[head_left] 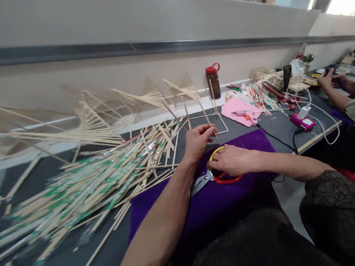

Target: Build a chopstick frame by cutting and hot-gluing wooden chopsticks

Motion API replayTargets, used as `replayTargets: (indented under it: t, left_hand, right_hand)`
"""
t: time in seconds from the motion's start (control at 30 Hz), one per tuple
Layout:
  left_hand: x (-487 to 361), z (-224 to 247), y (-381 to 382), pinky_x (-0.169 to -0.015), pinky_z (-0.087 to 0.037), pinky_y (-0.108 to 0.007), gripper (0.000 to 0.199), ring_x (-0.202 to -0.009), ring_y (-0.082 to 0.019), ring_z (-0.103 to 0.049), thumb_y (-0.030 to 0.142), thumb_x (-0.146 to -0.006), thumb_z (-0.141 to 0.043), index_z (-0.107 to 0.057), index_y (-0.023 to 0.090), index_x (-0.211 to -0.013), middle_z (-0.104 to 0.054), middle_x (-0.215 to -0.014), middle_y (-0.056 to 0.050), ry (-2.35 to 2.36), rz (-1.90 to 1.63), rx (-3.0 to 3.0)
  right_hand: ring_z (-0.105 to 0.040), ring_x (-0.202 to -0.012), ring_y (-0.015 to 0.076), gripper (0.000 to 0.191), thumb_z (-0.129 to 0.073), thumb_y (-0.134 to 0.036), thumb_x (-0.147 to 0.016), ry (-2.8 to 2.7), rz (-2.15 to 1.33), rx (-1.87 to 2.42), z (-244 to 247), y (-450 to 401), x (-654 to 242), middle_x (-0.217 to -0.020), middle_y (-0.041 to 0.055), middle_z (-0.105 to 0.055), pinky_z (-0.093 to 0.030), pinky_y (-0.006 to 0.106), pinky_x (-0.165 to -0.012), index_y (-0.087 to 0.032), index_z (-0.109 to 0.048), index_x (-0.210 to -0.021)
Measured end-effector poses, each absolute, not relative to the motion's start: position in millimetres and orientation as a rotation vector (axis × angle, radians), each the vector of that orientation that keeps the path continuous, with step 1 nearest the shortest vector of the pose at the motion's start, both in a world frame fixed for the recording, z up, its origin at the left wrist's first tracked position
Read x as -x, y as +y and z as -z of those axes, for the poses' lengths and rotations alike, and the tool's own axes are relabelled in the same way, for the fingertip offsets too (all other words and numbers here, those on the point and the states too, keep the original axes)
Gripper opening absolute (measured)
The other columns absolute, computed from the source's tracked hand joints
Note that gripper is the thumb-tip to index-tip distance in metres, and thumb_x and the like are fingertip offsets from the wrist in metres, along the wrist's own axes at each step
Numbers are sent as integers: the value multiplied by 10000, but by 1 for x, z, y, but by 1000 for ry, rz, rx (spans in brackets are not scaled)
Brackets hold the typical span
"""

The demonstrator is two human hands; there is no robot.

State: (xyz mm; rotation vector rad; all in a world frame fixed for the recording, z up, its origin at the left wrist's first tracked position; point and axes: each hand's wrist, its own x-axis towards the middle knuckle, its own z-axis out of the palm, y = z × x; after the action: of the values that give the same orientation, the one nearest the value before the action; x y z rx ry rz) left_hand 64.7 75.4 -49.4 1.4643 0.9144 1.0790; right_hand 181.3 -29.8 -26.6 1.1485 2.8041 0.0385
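Observation:
My left hand (pixel 198 142) is closed in a pinch, with a thin wooden stick (pixel 205 117) running down to its fingertips. Whether that stick belongs to the fanned stick model (pixel 184 90) behind it I cannot make out. Close by on the right, my right hand (pixel 229 160) is wrapped over the handles of a pair of scissors (pixel 205 178), one handle yellow and one red. Their blades point down and left, partly behind my left forearm. Under both hands lies a purple cloth (pixel 230 207). A square stick frame (pixel 223 123) stands just beyond.
Loose and bagged sticks (pixel 111 181) cover the left of the table. Fanned stick models (pixel 83 125) stand along the wall. Further right are a red-lidded bottle (pixel 213 81), a pink glue gun (pixel 246 115) with its cord, a purple power block (pixel 303 122) and another person's hands (pixel 328 79).

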Motion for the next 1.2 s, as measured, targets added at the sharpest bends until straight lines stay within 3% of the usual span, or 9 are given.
replayTargets:
  t: [0.17, 0.37, 0.5, 0.63, 0.73, 0.8, 0.93, 1.03, 1.2]
  left_hand:
    - [-60, 43, 78, -511, -480, -197, 328, -652, -153, -687, 418, -655, -761, -758, 154, -850, -758, -758, -57, 921, -1122, -1479]
    - [-51, 25, 78, -501, -484, -195, 320, -659, -151, -697, 412, -666, -764, -752, 147, -847, -760, -787, -64, 876, -1222, -1498]
    - [-46, 13, 74, -497, -483, -191, 285, -655, -143, -697, 395, -682, -763, -738, 163, -844, -753, -777, -47, 868, -1267, -1472]
    - [-40, 3, 61, -501, -493, -196, 250, -669, -146, -707, 391, -722, -757, -726, 185, -860, -749, -785, -38, 843, -1277, -1479]
    - [-37, 0, 47, -497, -501, -213, 224, -668, -157, -712, 374, -743, -757, -729, 184, -859, -740, -780, -48, 834, -1240, -1512]
    - [-32, 0, 35, -494, -506, -228, 198, -660, -166, -710, 354, -748, -757, -733, 182, -842, -736, -779, -59, 843, -1207, -1525]
    - [-6, 2, 8, -512, -526, -260, 162, -606, -172, -683, 337, -735, -761, -744, 185, -789, -713, -708, -50, 883, -1154, -1544]
    - [28, 4, -14, -518, -531, -285, 178, -543, -171, -644, 360, -715, -772, -759, 195, -778, -683, -622, -32, 965, -1117, -1534]
    - [87, 21, -53, -620, -567, -319, 193, -640, -204, -685, 415, -788, -725, -782, 241, -847, -736, -713, -40, 1224, -1118, -1659]
  right_hand:
    - [-652, -911, 231, 291, -418, -158, -1032, 2822, -118, -1159, 33, -24, -177, -1037, 136, -690, -477, 354, -719, -131, -599, -1258]
    - [-603, -809, 193, 350, -386, -149, -1031, 2855, -252, -1297, 11, -44, -195, -1122, 160, -652, -426, 308, -636, -160, -571, -1328]
    - [-631, -901, 205, 424, -411, -126, -993, 2781, -227, -1869, 10, -79, -249, -1154, 135, -668, -489, 309, -737, -204, -560, -1383]
    - [-656, -989, 246, 432, -480, -208, -954, 2515, -177, -2578, 35, -108, -306, -1145, 132, -686, -531, 390, -885, -179, -570, -1376]
    - [-673, -989, 258, 470, -507, -280, -935, 2327, -33, -2788, 57, -117, -324, -1124, 134, -702, -542, 406, -895, -144, -558, -1382]
    - [-679, -1011, 269, 509, -547, -349, -921, 2256, 14, -2822, 66, -115, -324, -1137, 138, -697, -544, 408, -904, -141, -556, -1385]
    - [-675, -1042, 306, 528, -527, -451, -952, 2157, -209, -2717, 67, -109, -317, -1251, 193, -630, -535, 418, -883, -129, -596, -1364]
    - [-679, -960, 318, 462, -455, -478, -992, 2097, -354, -2482, 57, -110, -312, -1186, 186, -662, -513, 417, -780, -169, -689, -1243]
    - [-650, -1042, 361, 417, -439, -434, -1016, 2332, -563, -2310, 40, -119, -285, -1160, 206, -707, -472, 483, -855, -176, -739, -1147]
